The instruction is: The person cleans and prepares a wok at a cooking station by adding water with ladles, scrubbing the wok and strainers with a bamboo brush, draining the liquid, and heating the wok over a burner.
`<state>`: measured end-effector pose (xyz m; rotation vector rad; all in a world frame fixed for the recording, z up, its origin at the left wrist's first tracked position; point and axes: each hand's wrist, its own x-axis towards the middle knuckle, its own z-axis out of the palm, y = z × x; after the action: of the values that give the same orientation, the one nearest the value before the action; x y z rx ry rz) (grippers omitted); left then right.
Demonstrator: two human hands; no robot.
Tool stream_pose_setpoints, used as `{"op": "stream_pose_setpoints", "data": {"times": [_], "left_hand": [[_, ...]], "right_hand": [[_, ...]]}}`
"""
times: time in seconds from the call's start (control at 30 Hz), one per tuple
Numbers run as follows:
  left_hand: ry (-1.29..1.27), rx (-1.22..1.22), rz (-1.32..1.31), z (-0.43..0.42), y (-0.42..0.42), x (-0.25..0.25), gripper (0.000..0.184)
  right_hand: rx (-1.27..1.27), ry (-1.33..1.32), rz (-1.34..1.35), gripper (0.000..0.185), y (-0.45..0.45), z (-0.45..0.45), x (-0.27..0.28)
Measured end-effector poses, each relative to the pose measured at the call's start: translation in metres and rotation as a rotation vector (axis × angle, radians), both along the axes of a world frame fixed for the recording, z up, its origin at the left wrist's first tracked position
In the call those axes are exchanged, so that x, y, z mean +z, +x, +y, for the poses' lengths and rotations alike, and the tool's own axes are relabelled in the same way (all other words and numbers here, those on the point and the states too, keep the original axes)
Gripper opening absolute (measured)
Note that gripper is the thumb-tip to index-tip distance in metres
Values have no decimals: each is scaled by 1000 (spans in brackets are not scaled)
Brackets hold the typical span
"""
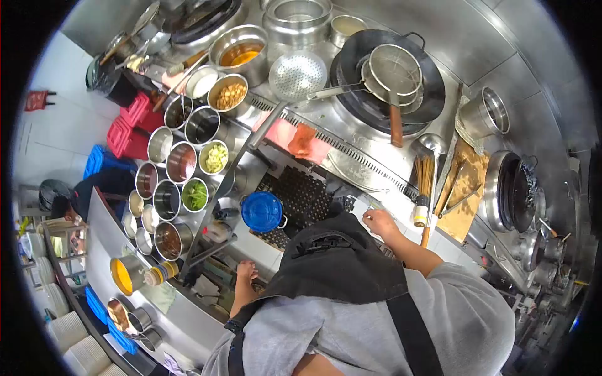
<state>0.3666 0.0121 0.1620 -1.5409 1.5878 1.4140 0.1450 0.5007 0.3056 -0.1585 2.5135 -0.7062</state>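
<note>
My left hand (247, 271) hangs low beside the dark apron, near the steel counter with the pots. Its fingers are loosely bent and a little apart, with nothing seen in them. At the front edge of the stove, my right hand (379, 222) has its fingers loosely curled, and no object shows in it. To its right are a bundle of thin sticks (424, 175) and a ladle (431, 143) with a wooden handle. A blue bucket (262, 211) stands between the counter and the stove, ahead of my left hand.
A black wok (433, 81) holds strainers with handles. Several steel pots with food, one with green vegetables (195, 195), crowd the left counter (103, 241). A perforated ladle (297, 75) lies on the stove. A wooden board (467, 188) is at the right. Part of a person (94, 191) shows at the left.
</note>
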Motion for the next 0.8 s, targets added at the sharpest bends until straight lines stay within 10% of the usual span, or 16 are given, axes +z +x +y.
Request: {"op": "stream_pose_setpoints", "data": {"times": [0.3, 0.4, 0.5, 0.8], "left_hand": [[171, -538, 149, 95, -150, 56, 24], [161, -1059, 329, 120, -201, 45, 36], [212, -747, 454, 163, -258, 114, 43], [-1024, -945, 768, 101, -425, 171, 42]], "right_hand": [[-91, -63, 106, 26, -72, 72, -19], [-274, -233, 128, 25, -88, 86, 1], [-552, -286, 143, 23, -88, 118, 21], [-809, 114, 298, 28, -21, 194, -2]]}}
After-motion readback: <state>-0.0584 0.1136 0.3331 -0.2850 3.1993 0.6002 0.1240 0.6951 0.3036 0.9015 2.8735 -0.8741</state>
